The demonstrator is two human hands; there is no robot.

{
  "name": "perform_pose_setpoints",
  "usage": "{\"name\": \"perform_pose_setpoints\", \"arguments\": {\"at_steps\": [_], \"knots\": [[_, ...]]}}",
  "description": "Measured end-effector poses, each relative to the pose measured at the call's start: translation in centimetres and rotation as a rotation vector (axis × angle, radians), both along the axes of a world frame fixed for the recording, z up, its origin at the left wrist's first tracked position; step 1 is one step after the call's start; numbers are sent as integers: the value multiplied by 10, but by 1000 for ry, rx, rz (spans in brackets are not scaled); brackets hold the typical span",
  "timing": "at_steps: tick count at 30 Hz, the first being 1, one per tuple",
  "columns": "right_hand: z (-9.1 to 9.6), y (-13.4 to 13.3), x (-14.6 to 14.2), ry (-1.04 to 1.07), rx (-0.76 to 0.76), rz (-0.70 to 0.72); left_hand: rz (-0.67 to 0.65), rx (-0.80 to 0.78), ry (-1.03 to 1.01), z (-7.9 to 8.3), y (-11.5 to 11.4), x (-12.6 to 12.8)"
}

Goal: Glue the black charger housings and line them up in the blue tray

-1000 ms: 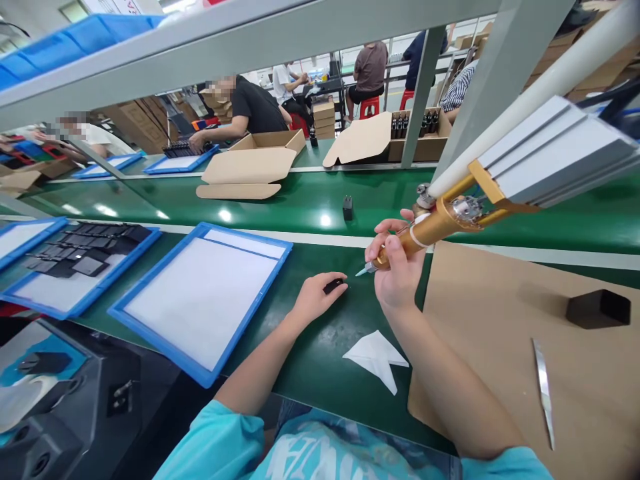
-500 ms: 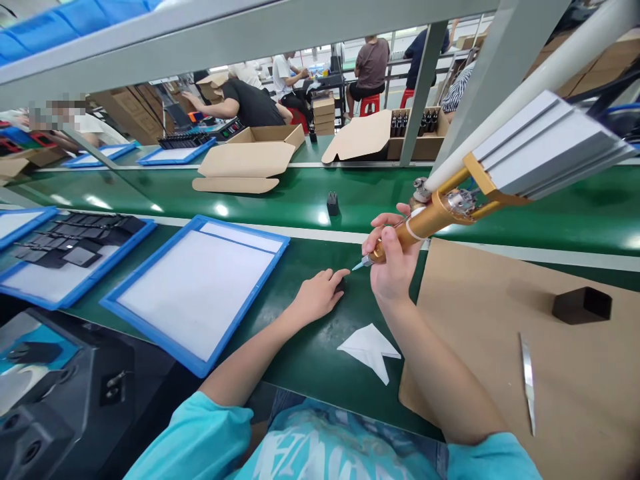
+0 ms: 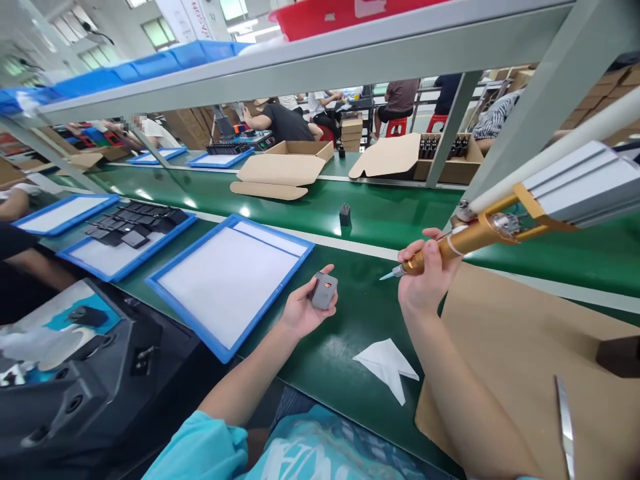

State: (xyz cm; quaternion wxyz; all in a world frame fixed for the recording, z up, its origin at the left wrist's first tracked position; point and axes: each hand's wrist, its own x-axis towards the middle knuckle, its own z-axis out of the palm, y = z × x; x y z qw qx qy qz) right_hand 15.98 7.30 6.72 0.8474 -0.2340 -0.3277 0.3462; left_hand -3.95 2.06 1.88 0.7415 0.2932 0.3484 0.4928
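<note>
In my left hand (image 3: pixel 301 310) lies a small black power adapter (image 3: pixel 325 291), gripped at its edges with its flat face turned up toward me. My right hand (image 3: pixel 425 280) is wrapped round a gold-coloured glue dispenser (image 3: pixel 463 247). Its pale blue tip (image 3: pixel 389 275) points left toward the adapter, with a gap between them. Below and between my hands, a folded white paper (image 3: pixel 387 367) rests on the green bench (image 3: pixel 325 370). An empty-looking blue-rimmed tray (image 3: pixel 220 287) is just left of my left hand.
Another blue tray (image 3: pixel 113 267) holds several black adapters. One black plug adapter (image 3: pixel 345 215) stands on the green conveyor (image 3: pixel 280 207). Brown cardboard (image 3: pixel 500 347) at right carries metal tweezers (image 3: pixel 565 420) and a dark block (image 3: pixel 620 355). A grey shelf beam (image 3: pixel 300 73) crosses above; other people sit beyond.
My left hand has lifted the adapter off the bench and turned palm up with it. The dispenser stays in my right hand. The view has swung left and up.
</note>
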Motion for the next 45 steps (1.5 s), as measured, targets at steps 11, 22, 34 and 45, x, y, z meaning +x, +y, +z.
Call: {"name": "perform_pose_setpoints", "arguments": {"at_steps": [11, 22, 34, 45], "knots": [[-1, 2, 3, -16, 4, -30, 4, 175, -25, 6, -11, -38], [-5, 7, 6, -29, -7, -59, 90, 466, 849, 4, 6, -93], [-6, 4, 8, -45, -24, -9, 97, 154, 2150, 16, 110, -199], [-8, 5, 8, -24, -51, 24, 106, 215, 1840, 23, 277, -61]]}}
